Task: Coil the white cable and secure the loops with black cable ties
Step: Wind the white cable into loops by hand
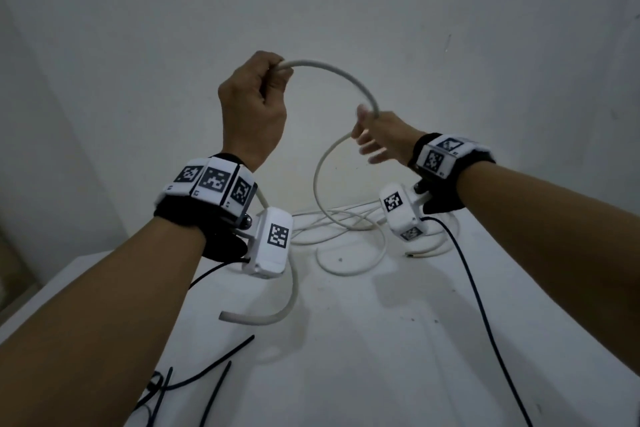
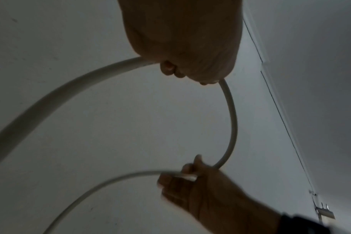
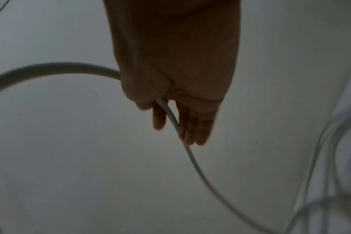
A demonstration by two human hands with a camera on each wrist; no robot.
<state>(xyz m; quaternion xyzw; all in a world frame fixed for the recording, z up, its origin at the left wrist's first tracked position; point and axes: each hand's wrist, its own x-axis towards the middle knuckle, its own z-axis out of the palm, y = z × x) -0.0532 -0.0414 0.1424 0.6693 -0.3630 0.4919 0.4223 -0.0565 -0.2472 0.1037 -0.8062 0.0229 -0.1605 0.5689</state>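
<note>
Above the white table (image 1: 381, 340), the left hand (image 1: 254, 104) fists the white cable (image 1: 346, 76); the right hand (image 1: 384, 139) pinches its arc between thumb and loosely extended fingers (image 3: 192, 125), slack coils beneath.

Head view dim, flat, cool grey light; soft shadows on table (image 1: 346, 340) below both wrists. Wide-angle bending stretches forearms at lower corners. Right hand (image 1: 377, 139) fingers motion-blurred. Both wrist views darker, grainy; left hand (image 2: 182, 39) and right palm backlit, near silhouette. Cable (image 3: 331, 158) loops beside right hand smeared, out of focus.
</note>
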